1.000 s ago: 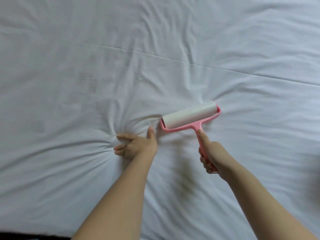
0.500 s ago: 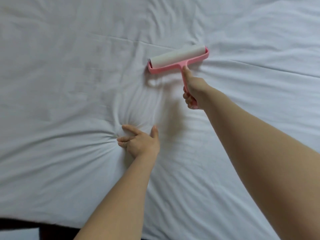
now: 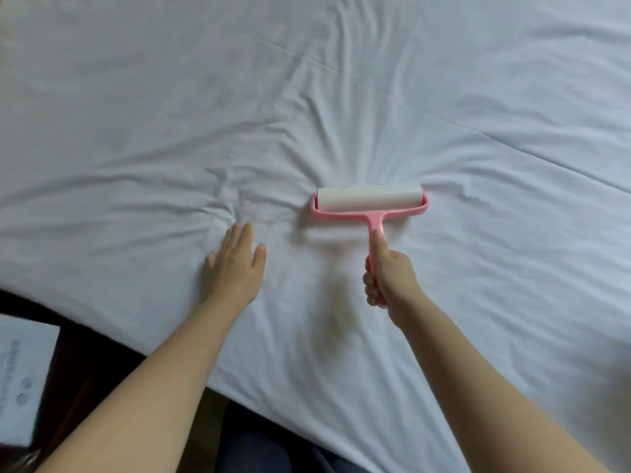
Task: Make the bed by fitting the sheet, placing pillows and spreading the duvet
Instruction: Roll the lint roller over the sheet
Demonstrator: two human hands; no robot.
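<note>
A white sheet [image 3: 143, 124] covers the bed and fills most of the view, wrinkled around both hands. My right hand [image 3: 391, 279] grips the pink handle of a lint roller [image 3: 368, 199], thumb laid along the handle. The roller's white drum lies flat on the sheet just beyond that hand. My left hand [image 3: 237, 264] presses flat on the sheet with straight fingers, to the left of the roller. A long crease [image 3: 512, 148] runs diagonally across the sheet from the top middle to the right edge.
The near edge of the bed [image 3: 164, 360] runs diagonally from the left side down to the bottom middle. Beyond it is dark floor [image 3: 82, 353] and a white printed sheet of paper [image 3: 20, 377] at the lower left.
My right hand has drawn the roller back toward me from its far reach. My left hand has let go of the bunched sheet and now lies flat. The view has pulled back, showing the bed's edge.
</note>
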